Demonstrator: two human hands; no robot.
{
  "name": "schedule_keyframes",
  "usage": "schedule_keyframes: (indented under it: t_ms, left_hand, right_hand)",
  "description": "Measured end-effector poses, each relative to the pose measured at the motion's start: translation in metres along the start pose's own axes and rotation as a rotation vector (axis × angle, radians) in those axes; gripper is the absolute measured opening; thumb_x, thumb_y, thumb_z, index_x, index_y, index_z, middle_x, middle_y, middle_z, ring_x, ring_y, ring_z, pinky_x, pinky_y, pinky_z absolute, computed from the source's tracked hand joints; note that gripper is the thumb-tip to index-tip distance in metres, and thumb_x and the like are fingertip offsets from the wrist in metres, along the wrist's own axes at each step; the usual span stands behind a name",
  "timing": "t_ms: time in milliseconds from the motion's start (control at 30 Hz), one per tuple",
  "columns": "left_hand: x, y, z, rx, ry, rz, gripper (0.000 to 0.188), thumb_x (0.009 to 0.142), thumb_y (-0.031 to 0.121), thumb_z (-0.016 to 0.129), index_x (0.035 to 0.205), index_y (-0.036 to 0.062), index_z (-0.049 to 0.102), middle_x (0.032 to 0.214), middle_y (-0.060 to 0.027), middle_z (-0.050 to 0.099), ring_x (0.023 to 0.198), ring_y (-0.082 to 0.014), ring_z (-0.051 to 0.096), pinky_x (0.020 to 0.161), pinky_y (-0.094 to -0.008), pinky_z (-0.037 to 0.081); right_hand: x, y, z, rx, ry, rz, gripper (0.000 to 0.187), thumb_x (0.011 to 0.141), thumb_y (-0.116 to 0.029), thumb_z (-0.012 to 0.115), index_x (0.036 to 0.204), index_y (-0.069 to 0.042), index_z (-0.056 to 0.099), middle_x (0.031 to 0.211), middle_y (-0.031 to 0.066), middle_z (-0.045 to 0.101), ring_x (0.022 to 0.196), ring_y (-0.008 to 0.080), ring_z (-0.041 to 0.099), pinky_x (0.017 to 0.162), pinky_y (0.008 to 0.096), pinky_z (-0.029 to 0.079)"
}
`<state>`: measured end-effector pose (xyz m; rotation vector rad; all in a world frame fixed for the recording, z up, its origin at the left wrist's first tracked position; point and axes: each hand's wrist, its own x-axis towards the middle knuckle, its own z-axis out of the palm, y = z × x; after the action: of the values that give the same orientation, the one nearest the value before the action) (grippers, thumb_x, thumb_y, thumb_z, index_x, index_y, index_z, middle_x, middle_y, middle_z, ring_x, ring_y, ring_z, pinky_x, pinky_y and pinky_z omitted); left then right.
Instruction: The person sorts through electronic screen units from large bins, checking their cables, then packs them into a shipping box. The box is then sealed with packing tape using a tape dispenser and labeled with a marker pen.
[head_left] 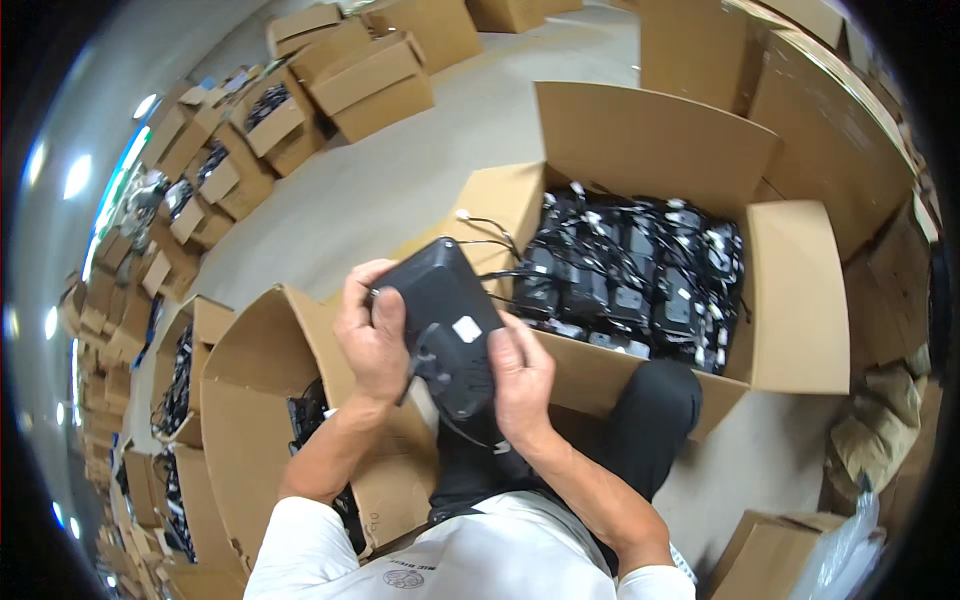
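Lining a grey floor point(365, 190), cartons point(375, 85) surround the left grip point(378, 338) and right grip point(522, 383), both clasping a black device point(437, 303); one open box point(800, 300) holds cabled black units point(586, 290).

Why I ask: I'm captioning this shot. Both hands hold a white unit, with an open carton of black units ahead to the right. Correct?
The colour is wrong: the head view shows the held unit is black, with a small white label. Left hand and right hand hold it, with the open carton of black units ahead to the right.
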<state>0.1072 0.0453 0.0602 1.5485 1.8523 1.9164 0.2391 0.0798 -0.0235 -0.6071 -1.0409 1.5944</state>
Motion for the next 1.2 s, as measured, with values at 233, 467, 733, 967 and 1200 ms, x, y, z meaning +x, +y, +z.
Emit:
schedule_keyframes:
  t_ms: [233,467,733,967,1200]
  left_hand:
    - [0.004,-0.001,0.007,-0.165,-0.186,-0.314,0.042,0.101,0.035,0.045,0.124,0.0004,0.052,0.117,-0.0085,0.058,0.107,-0.0149,0.055,0.095,-0.0287,0.043]
    - [0.007,0.019,0.05,-0.374,-0.471,-0.405,0.061,0.092,0.024,0.059,0.144,0.0011,0.037,0.131,-0.0111,0.054,0.122,-0.0178,0.051,0.106,-0.0331,0.041]
    - [0.0,-0.039,0.112,0.191,-1.003,-0.248,0.025,0.084,0.003,0.065,0.106,-0.0057,0.066,0.089,-0.0138,0.071,0.079,-0.0221,0.068,0.072,-0.035,0.054]
    - [0.027,-0.042,0.204,0.367,-0.784,0.509,0.05,0.075,0.01,0.076,0.122,0.0051,0.059,0.125,-0.0167,0.057,0.119,-0.0342,0.053,0.102,-0.0459,0.04]
    - [-0.006,-0.07,0.179,0.38,-0.994,0.491,0.053,0.078,0.017,0.077,0.126,0.0063,0.056,0.135,-0.0184,0.05,0.131,-0.0348,0.045,0.113,-0.054,0.029]
  right_hand:
    - [-0.002,-0.03,-0.017,-0.066,-0.258,-0.041,0.064,0.088,-0.023,0.072,0.138,0.006,0.046,0.122,0.016,0.057,0.112,0.0221,0.057,0.098,0.033,0.046]
    - [0.0,-0.066,-0.064,-0.124,-0.164,-0.066,0.081,0.085,-0.025,0.078,0.144,0.01,0.034,0.134,0.0175,0.052,0.122,0.0219,0.052,0.104,0.0329,0.042]
    - [0.051,-0.099,-0.181,-0.571,0.193,-0.208,0.072,0.086,-0.026,0.077,0.141,0.006,0.042,0.127,0.0173,0.059,0.114,0.0224,0.058,0.101,0.0333,0.045]
    - [0.12,-0.068,-0.31,-0.952,0.407,-0.17,0.063,0.092,-0.027,0.068,0.14,0.006,0.045,0.12,0.0246,0.065,0.108,0.0298,0.063,0.096,0.0369,0.048]
    - [0.137,-0.027,-0.38,-1.239,0.381,0.219,0.052,0.091,-0.028,0.064,0.128,0.008,0.056,0.121,0.0329,0.061,0.113,0.044,0.061,0.098,0.0438,0.046]
